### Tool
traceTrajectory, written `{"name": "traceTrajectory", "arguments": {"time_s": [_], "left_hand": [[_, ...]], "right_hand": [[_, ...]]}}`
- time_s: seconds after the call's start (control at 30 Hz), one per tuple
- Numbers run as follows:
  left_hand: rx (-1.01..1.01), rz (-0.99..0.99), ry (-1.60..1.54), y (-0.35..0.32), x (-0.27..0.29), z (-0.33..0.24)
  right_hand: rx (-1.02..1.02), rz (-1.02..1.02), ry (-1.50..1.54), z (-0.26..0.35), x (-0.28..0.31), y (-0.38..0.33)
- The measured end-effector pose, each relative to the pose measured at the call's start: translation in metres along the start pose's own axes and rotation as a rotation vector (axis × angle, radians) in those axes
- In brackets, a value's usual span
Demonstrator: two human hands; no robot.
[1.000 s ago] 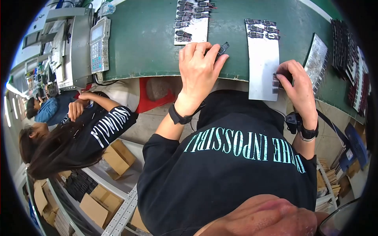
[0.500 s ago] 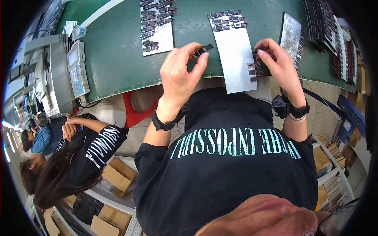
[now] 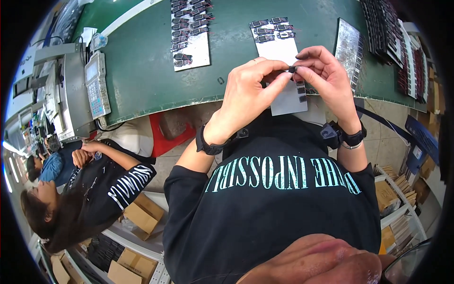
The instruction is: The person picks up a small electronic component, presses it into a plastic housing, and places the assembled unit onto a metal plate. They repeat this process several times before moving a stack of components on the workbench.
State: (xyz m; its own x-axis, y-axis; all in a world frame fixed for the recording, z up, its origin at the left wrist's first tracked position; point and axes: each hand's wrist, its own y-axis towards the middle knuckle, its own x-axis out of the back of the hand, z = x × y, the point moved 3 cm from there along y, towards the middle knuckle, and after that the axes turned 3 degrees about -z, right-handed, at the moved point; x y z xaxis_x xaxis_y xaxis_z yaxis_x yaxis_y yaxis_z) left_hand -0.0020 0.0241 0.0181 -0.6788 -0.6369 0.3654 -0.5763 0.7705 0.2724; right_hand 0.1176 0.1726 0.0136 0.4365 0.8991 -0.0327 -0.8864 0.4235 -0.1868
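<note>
Above a white board [image 3: 288, 106], my left hand [image 3: 250, 92] pinches a small black part [image 3: 292, 69] between thumb and fingertips. My right hand [image 3: 330, 78] meets it from the other side, its thumb and index finger closed on the same spot. How the pieces join is hidden by the fingers. Several black modules with thin red wires [image 3: 265, 31] lie in two columns at the board's far end. Along its near right edge sit small dark rectangular pieces [image 3: 302, 91], partly under my right hand.
A second board [image 3: 197, 54] with rows of wired modules lies to the left; a third board [image 3: 346, 42] lies to the right. A tiny black frame [image 3: 220, 80] rests on the green table [image 3: 151, 71]. At the left stands a keypad device [image 3: 94, 85], and a co-worker [image 3: 90, 184] sits nearby.
My left hand has moved right with its black part, and my right hand has shifted slightly left with its wired piece. Both hands now meet. A tiny black frame shows on the table.
</note>
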Motion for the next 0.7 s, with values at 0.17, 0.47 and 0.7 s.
{"name": "traceTrajectory", "arguments": {"time_s": [0.17, 0.47, 0.7], "left_hand": [[0.088, -0.062, -0.023, 0.0, 0.004, 0.0], [0.079, -0.206, -0.011, 0.0, 0.007, -0.002], [0.279, -0.158, -0.158, -0.007, 0.001, 0.018]], "right_hand": [[0.095, -0.007, -0.184, 0.005, -0.012, 0.0], [0.009, -0.004, -0.169, 0.015, -0.021, 0.0], [0.325, -0.315, -0.551, 0.023, 0.0, 0.002]]}}
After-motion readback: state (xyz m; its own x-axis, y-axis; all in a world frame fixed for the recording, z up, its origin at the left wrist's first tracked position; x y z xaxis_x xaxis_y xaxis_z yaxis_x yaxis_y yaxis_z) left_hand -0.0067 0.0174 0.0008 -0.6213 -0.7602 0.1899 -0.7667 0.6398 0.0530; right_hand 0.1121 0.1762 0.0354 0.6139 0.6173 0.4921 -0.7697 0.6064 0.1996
